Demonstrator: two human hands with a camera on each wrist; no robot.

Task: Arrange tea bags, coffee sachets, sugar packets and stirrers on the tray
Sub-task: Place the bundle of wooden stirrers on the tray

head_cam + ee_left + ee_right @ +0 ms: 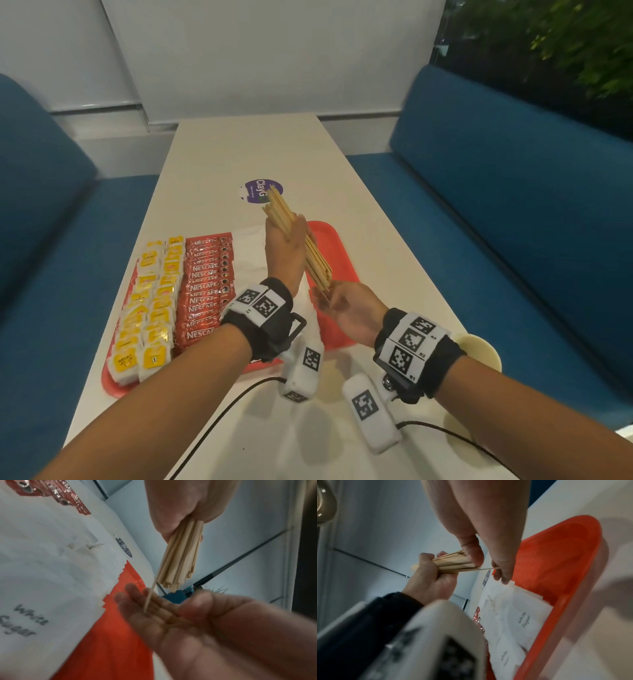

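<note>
A red tray (342, 260) holds rows of yellow tea bags (147, 308), red coffee sachets (205, 287) and white sugar packets (250, 253). Above the tray's bare right part, my left hand (286, 240) grips a bundle of wooden stirrers (284, 216) at its middle, tilted. My right hand (320, 296) is at the bundle's near end with fingers (137, 601) fairly straight. One stirrer (150, 597) sticks out of the bundle and rests on those fingers. In the right wrist view the thumb (471, 553) touches the bundle's end (453, 562).
The tray lies on a long white table (260, 150) between two blue benches (513, 192). A purple round sticker (261, 192) lies beyond the tray. A cream round object (479, 349) is at the table's right edge. White sensor packs (303, 370) and cables hang below my wrists.
</note>
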